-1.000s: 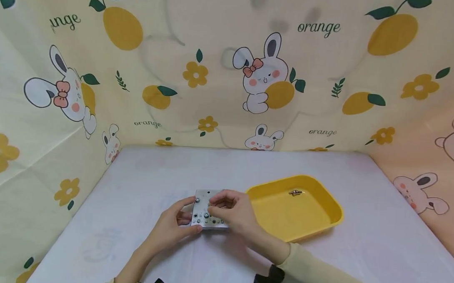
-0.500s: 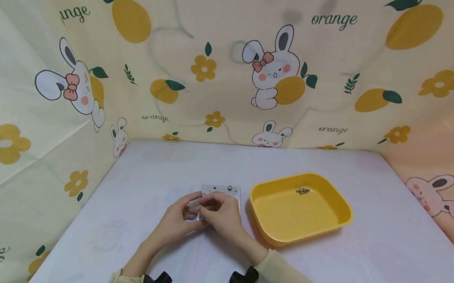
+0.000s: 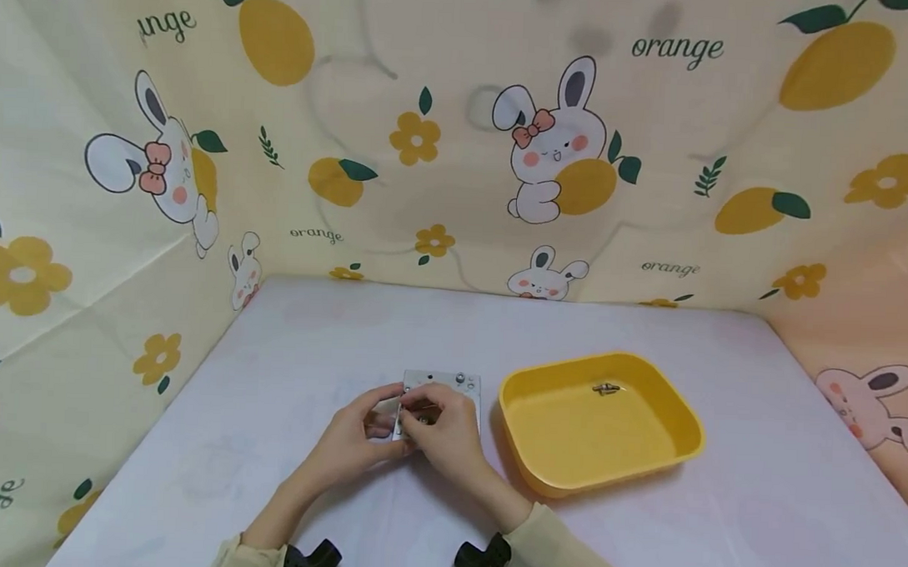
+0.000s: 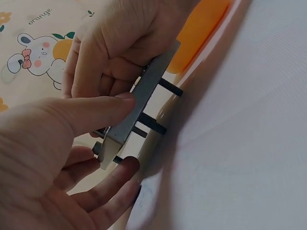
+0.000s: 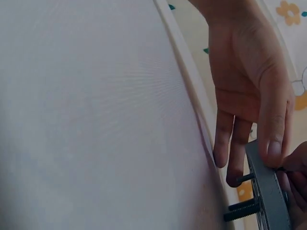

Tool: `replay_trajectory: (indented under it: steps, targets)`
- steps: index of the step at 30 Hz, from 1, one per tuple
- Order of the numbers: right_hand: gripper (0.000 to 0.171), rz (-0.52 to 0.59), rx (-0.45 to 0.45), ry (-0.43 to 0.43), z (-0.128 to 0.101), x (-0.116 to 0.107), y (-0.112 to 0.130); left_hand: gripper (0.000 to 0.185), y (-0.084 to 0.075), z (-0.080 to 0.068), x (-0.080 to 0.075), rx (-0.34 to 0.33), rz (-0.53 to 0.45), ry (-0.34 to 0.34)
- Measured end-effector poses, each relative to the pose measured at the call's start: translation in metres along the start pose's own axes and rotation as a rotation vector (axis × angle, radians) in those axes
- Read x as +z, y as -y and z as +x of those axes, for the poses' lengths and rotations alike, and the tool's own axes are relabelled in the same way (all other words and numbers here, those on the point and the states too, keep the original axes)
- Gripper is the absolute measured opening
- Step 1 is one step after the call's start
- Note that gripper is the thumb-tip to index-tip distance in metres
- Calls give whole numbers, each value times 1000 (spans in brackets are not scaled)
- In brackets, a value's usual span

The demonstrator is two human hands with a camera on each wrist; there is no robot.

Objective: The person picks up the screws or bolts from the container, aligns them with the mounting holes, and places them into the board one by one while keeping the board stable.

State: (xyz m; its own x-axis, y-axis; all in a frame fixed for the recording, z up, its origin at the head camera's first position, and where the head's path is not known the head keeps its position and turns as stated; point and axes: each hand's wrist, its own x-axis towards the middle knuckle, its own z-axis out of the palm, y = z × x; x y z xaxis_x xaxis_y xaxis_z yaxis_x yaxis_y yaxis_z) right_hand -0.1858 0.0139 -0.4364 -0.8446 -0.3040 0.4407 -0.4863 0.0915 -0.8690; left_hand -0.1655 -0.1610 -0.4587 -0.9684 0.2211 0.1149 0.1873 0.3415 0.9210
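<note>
Both hands hold a metal plate (image 3: 441, 393) tilted up off the table (image 3: 283, 444), just left of the yellow tray (image 3: 667, 416). The left hand (image 3: 359, 434) pinches its left edge, thumb on top and fingers beneath. The right hand (image 3: 445, 429) curls its fingers over the plate's face. Dark bolts (image 4: 152, 123) stick out underneath. A small metal part (image 3: 605, 390) lies in the tray.

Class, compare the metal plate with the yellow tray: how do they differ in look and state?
The metal plate is grey, flat and studded with screws; the yellow tray is plastic with raised walls. The plate is gripped by the left hand and right hand; the tray lies untouched. Both are rectangular.
</note>
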Motion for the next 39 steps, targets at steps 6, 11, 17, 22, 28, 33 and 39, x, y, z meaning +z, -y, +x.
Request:
replay_trajectory:
  steps: [6, 11, 17, 22, 28, 33, 39]
  targets:
    - [16, -66, -49, 11, 0, 2, -20, 75, -1, 1, 0, 21, -25, -2]
    - [17, -90, -83, 23, -2, 3, -25, 75, 6, 1, -1, 31, -21, 12]
    - [17, -87, -79, 36, -1, 2, -22, 75, 5, 1, 0, 28, 2, 8]
    - [16, -120, -70, 45, -2, 3, -20, 76, 3, 0, 0, 39, 29, -3]
    - [16, -156, -59, 31, -4, 4, -21, 76, 3, -1, 1, 40, 4, -7]
    - [17, -132, -50, 36, -5, 4, -22, 76, 4, -2, 1, 27, 2, -7]
    - [14, -98, 6, 5, -5, -1, -15, 76, 4, 0, 3, 28, 24, -13]
